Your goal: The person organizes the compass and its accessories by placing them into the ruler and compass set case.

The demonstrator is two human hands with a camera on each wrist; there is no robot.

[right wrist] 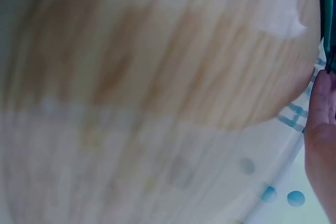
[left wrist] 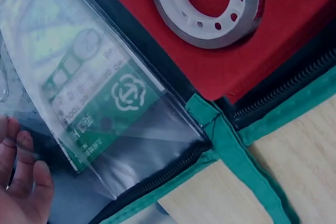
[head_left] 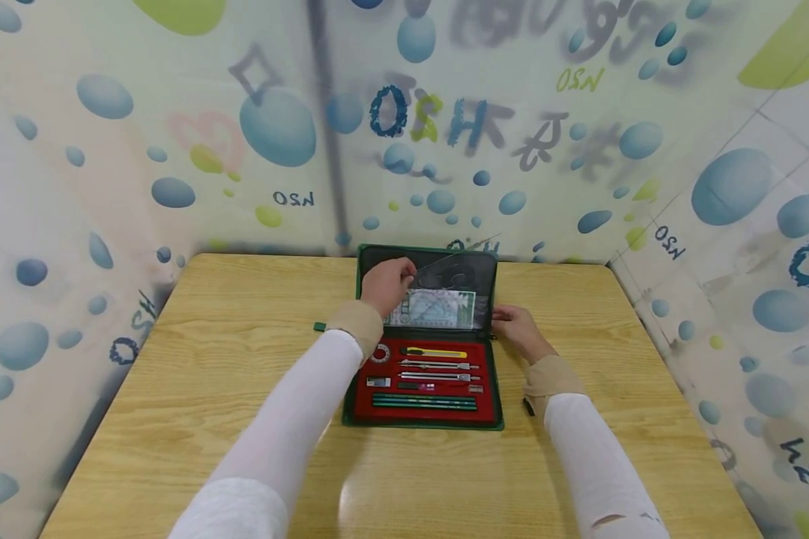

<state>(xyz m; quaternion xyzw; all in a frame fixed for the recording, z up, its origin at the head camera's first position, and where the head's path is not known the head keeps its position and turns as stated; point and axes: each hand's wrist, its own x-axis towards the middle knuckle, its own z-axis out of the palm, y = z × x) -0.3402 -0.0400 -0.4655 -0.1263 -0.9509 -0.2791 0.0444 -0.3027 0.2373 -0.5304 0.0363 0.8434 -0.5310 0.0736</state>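
Note:
A drawing-set case (head_left: 428, 415) stands unfolded on the table, its red tray flat and its dark lid raised at the back. My left hand (head_left: 387, 284) is in front of the lid's upper left and pinches a thin clear set square (head_left: 468, 247), whose pointed end sticks out to the right. Below the fingers, a printed paper (head_left: 440, 310) shows behind the lid's clear pocket (left wrist: 152, 140). At the lid's right edge, my right hand (head_left: 522, 333) holds the rim between thumb and fingers. Only part of this hand shows in the right wrist view.
In the tray lie a white ring (head_left: 380, 353), a yellow cutter (head_left: 438, 353), two metal compasses (head_left: 438, 365), an eraser (head_left: 378, 382), a sharpener (head_left: 476, 388) and green pencils (head_left: 425, 403). A patterned wall (head_left: 276, 224) rises behind the wooden table (head_left: 243, 359).

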